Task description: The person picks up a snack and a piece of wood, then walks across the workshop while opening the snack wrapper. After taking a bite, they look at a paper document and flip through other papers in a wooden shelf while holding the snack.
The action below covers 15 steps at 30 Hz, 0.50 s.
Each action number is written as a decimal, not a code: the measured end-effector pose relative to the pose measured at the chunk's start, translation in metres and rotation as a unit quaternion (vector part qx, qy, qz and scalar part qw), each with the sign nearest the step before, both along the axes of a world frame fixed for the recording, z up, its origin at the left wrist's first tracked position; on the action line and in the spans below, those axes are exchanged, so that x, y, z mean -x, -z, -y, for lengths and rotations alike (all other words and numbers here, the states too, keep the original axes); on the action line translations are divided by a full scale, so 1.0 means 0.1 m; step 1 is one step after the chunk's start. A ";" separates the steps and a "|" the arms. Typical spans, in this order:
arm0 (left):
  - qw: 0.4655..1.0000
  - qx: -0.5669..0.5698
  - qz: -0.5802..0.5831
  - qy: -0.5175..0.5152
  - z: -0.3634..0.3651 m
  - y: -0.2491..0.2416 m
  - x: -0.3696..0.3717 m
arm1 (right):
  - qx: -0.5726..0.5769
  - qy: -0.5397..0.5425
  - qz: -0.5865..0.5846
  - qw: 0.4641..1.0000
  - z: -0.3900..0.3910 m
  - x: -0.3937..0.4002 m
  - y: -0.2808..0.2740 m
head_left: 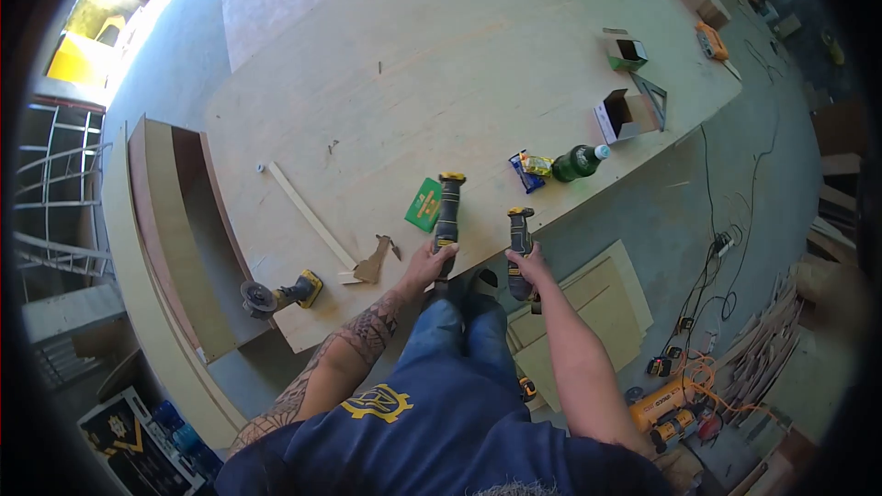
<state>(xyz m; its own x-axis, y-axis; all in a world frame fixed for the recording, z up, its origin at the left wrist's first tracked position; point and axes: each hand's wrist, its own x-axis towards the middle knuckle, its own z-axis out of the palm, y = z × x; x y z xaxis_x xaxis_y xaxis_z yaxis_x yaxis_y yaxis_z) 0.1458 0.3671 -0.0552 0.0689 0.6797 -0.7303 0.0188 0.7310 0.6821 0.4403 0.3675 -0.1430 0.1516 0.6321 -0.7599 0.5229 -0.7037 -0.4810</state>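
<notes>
My left hand [428, 264] is wrapped round the near end of a long, slim black-and-yellow cordless power tool [449, 204]; its far end lies over the near edge of the wooden worktable [367, 129]. In my right hand [529, 266] is a black-and-yellow cordless drill [520, 237], held just off the table edge with its base pointing away from me. A green flat packet [424, 206] lies on the table just left of the slim tool. Further left are a brown cut piece [373, 260] and a cordless angle grinder [283, 296] at the table's corner.
A green bottle [577, 163], snack packets [530, 171], open boxes [625, 115] and a set square [650, 99] stand along the right side. A wood strip [308, 216] lies left. Plywood sheets [588, 303], cables [712, 285] and an orange compressor [661, 401] are on the floor.
</notes>
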 end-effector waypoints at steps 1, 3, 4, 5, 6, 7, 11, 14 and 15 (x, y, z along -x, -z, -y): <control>1.000 -0.010 0.005 0.007 0.00 0.19 -0.15 | -0.003 0.022 -0.021 1.000 -0.05 0.06 -0.01; 0.999 0.015 -0.040 -0.002 -0.04 0.31 -0.42 | 0.017 0.066 -0.070 0.995 -0.15 0.18 0.15; 0.997 -0.014 -0.076 -0.016 -0.01 0.48 -0.53 | 0.025 0.073 -0.070 0.995 -0.19 0.24 0.16; 0.994 -0.023 -0.103 0.005 -0.06 0.54 -0.59 | 0.031 0.079 -0.069 0.994 -0.26 0.29 0.16; 0.994 0.020 -0.109 0.025 -0.11 0.61 -0.62 | 0.032 0.053 -0.077 0.995 -0.29 0.31 0.23; 0.959 -0.060 -0.279 -0.006 -0.04 1.00 -0.78 | 0.033 0.037 -0.074 0.996 -0.39 0.39 0.39; 0.948 -0.035 -0.314 -0.044 -0.29 1.19 -0.91 | -0.019 0.031 -0.023 0.999 -0.61 0.45 0.62; 0.949 -0.050 -0.309 -0.038 -0.41 1.22 -0.87 | -0.105 -0.025 0.069 0.992 -0.98 0.59 0.76; 0.952 -0.092 -0.292 -0.026 -0.33 1.28 -0.85 | -0.098 -0.029 0.072 0.992 -1.08 0.63 0.80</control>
<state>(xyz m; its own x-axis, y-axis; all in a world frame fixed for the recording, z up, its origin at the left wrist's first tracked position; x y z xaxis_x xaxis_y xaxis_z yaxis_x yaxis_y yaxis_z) 0.2304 0.4003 -0.1832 -0.3496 0.7910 -0.5021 0.4000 0.6106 0.6835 0.3777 0.4758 -0.2227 0.2093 0.7765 -0.5943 0.6335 -0.5706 -0.5225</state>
